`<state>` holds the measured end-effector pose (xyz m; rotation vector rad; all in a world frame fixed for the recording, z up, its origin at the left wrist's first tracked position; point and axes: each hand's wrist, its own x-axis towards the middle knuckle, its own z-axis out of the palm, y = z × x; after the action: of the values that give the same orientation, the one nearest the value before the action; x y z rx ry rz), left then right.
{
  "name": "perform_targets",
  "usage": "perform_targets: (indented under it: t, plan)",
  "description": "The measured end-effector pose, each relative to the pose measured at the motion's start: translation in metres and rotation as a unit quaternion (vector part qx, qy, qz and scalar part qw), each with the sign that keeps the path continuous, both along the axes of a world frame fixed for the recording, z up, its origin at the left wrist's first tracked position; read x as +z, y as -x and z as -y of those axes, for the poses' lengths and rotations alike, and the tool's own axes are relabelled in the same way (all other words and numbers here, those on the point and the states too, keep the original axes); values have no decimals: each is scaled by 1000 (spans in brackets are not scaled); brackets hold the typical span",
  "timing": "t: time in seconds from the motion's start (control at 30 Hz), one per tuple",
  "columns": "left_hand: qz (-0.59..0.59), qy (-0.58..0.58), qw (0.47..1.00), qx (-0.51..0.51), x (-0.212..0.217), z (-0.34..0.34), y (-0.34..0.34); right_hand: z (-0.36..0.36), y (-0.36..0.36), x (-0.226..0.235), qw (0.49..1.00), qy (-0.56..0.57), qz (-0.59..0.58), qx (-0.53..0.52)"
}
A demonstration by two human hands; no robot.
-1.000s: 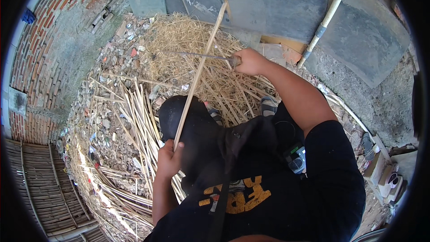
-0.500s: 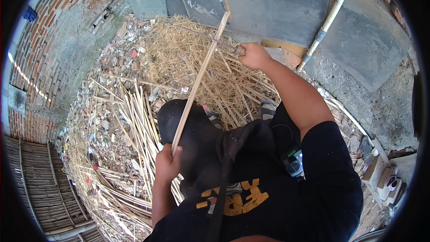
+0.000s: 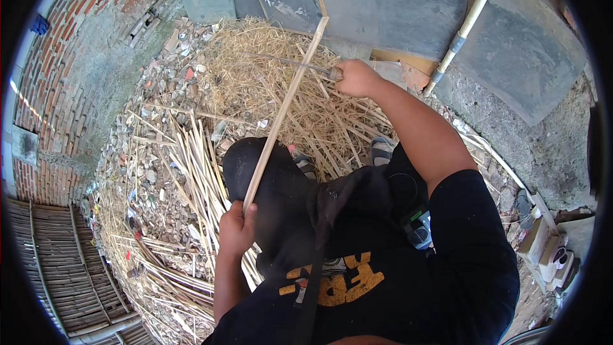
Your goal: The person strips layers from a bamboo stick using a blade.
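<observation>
My left hand [image 3: 237,227] is closed round the near end of a long, pale bamboo strip [image 3: 282,115]. The strip slants up and away over my left knee, its far end in the air above the straw. My right hand [image 3: 357,79] grips the brown handle of a long, thin-bladed knife [image 3: 287,62]. The blade lies across the strip a little below its far end and points left. From this view I cannot tell how deep the edge sits in the strip.
Dry shavings [image 3: 249,57] heap up before my feet. A bundle of pale strips [image 3: 198,172] lies on the rubble to my left. A white pipe [image 3: 469,25] leans by grey panels [image 3: 408,13] ahead. A brick wall [image 3: 70,64] stands left, and a slatted bamboo panel [image 3: 57,262] lies lower left.
My right hand and the knife have shifted slightly left and a little nearer along the strip. My left hand and the strip stay nearly in place.
</observation>
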<state>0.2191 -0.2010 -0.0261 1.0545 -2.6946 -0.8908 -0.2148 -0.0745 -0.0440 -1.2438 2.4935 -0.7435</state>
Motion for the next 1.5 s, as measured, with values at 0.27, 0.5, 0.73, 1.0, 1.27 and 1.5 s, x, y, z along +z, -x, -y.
perform_targets:
  t: [0.27,0.5,0.73,1.0,1.27,1.5]
  plan:
    - [29,17,999,25,-2,-3,-5,9,-67,33,990,-49,-21,128]
    - [3,32,999,2,-2,-4,0,13,-9,-8,1000,-25,9,0]
    - [25,73,997,9,0,-7,-4,14,-52,15,998,-42,-14,46]
    - [-3,39,999,5,-3,-2,-1,2,-6,2,998,-29,35,31]
    - [-1,69,998,10,-7,-5,-3,3,-48,37,994,-32,-60,90]
    - [-31,1,999,-8,-1,-2,-6,1,-3,9,999,18,-31,17]
